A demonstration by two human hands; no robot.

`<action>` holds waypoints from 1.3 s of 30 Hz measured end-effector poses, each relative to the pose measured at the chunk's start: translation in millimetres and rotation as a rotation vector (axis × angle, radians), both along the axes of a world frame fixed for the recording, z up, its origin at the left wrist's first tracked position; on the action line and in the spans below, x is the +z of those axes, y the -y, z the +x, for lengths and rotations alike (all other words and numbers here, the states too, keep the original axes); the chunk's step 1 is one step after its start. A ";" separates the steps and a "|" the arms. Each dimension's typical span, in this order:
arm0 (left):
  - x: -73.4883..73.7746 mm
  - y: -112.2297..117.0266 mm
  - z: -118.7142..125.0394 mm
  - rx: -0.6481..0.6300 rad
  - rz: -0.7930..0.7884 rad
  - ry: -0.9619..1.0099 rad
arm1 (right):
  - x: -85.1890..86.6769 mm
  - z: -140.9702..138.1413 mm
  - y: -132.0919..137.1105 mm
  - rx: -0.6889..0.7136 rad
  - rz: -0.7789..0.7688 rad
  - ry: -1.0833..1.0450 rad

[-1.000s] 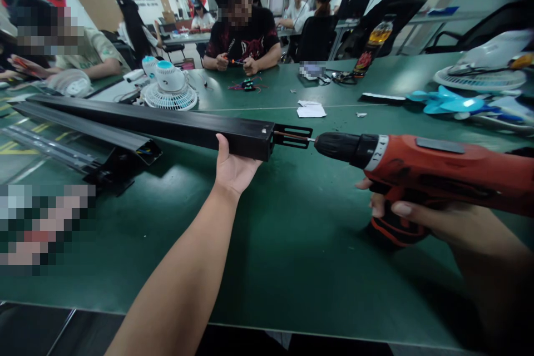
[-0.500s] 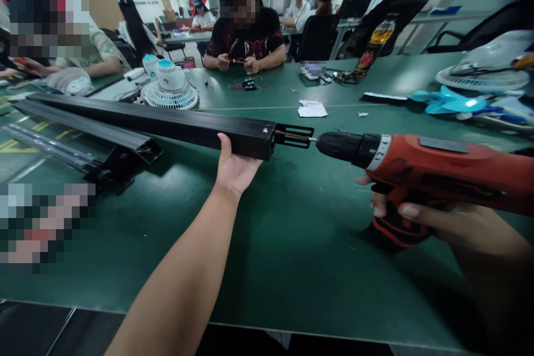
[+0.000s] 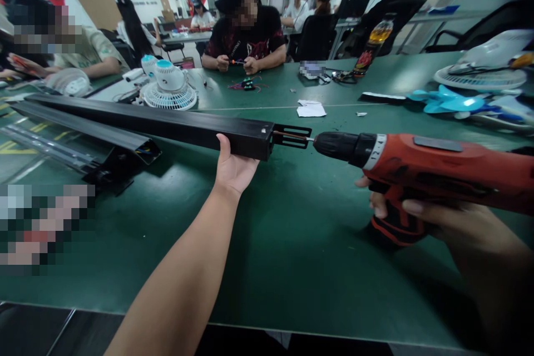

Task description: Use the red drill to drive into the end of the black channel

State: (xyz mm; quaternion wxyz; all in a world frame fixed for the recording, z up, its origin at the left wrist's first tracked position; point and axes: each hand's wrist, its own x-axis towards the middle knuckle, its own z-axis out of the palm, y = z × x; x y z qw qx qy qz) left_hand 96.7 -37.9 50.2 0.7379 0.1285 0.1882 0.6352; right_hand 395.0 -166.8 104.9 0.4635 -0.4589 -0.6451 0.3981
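My left hand is closed around the underside of a long black rectangular tube, its thumb on the near side, its other fingers hidden. A slotted black bracket sticks out of the tube's right end. In my right hand is a red and black cordless drill, gripped by its handle and pointing left. The drill's long thin bit reaches along the bracket toward the tube's end; where its tip sits is hard to make out.
A second black tube with wires inside lies at left, beside clear strips. Fan parts, paper, blue fan blades and a bottle stand farther back on the green table. A person works across it.
Almost nothing differs. The drill and tube appear a few pixels farther left, with the view itself shifting slightly; both hands keep their hold.
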 end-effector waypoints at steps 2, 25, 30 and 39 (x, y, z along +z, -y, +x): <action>-1.5 -0.9 -0.2 0.004 0.002 0.001 | 0.1 0.6 -0.4 -0.004 0.019 0.022; -5.9 -4.5 -5.8 0.038 -0.031 0.048 | -1.8 1.5 0.8 -0.024 0.003 0.061; -4.4 -2.9 -5.4 0.039 -0.032 0.043 | -2.5 -0.1 0.6 -0.029 0.010 0.054; -2.6 -4.9 -6.2 0.056 -0.087 0.061 | 0.2 0.6 2.0 -0.037 -0.013 0.077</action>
